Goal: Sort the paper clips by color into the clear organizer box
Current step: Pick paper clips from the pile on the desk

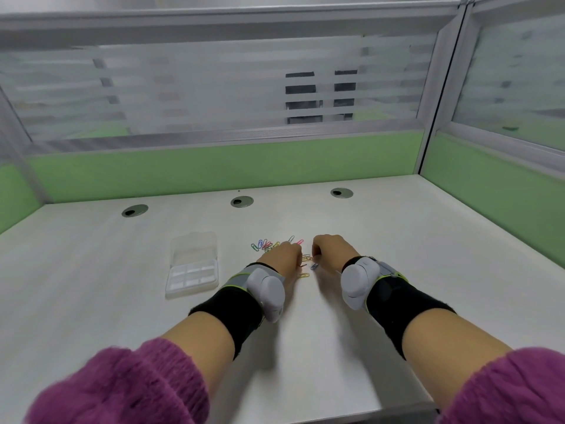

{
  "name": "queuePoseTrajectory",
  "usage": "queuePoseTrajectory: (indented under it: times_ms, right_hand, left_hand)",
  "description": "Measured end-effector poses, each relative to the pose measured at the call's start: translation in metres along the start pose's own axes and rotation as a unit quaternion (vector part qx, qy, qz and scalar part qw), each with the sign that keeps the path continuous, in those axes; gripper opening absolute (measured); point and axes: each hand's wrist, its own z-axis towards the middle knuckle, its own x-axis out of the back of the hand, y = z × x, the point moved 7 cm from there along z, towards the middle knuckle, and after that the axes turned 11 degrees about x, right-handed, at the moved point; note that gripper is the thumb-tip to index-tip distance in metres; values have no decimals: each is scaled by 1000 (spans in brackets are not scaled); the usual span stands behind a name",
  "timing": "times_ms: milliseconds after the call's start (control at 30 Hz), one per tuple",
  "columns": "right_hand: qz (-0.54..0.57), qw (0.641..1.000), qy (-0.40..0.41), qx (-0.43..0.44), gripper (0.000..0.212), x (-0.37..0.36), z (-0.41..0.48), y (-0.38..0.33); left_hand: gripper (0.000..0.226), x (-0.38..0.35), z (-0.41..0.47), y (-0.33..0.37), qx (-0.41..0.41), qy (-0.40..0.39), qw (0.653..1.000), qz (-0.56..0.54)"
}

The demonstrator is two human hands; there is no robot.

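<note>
A loose scatter of coloured paper clips [269,244] lies in the middle of the white desk. My left hand [282,258] rests on the scatter with its fingers down among the clips; what it holds is hidden. Just to the right, my right hand [330,250] is curled, and a blue clip [314,266] sits at its fingertips. A yellow clip [304,275] lies between the wrists. The clear organizer box [192,272] stands to the left of the hands, its lid [194,244] open and lying flat behind its compartments.
Three round cable grommets [241,201] sit in a row near the desk's back edge. Green and frosted partition walls [214,166] close off the back and right side. Grey devices are strapped on both wrists [267,287].
</note>
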Motion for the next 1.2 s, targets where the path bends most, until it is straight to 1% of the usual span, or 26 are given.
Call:
queuePoseTrajectory:
  times_ms: [100, 233, 333, 400, 500, 533, 600, 633, 767, 833, 933, 1067, 1200]
  right_hand:
    - [2, 1000, 2, 3, 24, 4, 2, -7]
    - [-4, 1000, 14, 16, 21, 8, 4, -24]
    - [-16, 999, 11, 39, 13, 6, 8, -47]
    - [-18, 998, 8, 52, 11, 3, 12, -64]
    - [-3, 998, 2, 65, 22, -5, 18, -90]
    - [-3, 997, -2, 75, 22, -10, 22, -102]
    - [-11, 996, -10, 92, 13, -16, 25, -115]
    - [-13, 995, -12, 98, 13, -20, 27, -124]
    - [-20, 992, -16, 124, 27, -33, 35, -154]
    - [-25, 991, -22, 133, 22, -40, 40, -165]
    - [-34, 988, -36, 146, 16, -49, 45, -179]
    - [-33, 988, -41, 144, 16, -56, 49, -186]
    - [-32, 989, -47, 138, 15, -61, 55, -189]
  left_hand:
    - [26, 6, -1, -5, -5, 2, 1000, -14]
    - [18, 15, -4, -21, 9, 26, 999, -30]
    - [17, 25, -9, -43, 24, 40, 998, -44]
    - [15, 31, -13, -62, 36, 46, 997, -47]
    - [12, 40, -21, -94, 60, 53, 996, -48]
    - [9, 43, -25, -108, 69, 55, 995, -51]
    - [11, 48, -29, -125, 81, 57, 994, -55]
    - [10, 50, -31, -136, 88, 57, 993, -58]
    - [17, 57, -39, -178, 124, 61, 988, -64]
    - [16, 60, -42, -197, 141, 59, 986, -70]
    - [5, 62, -42, -218, 158, 56, 983, -73]
    - [11, 59, -41, -227, 170, 54, 981, -80]
    - [4, 55, -36, -232, 173, 44, 980, -89]
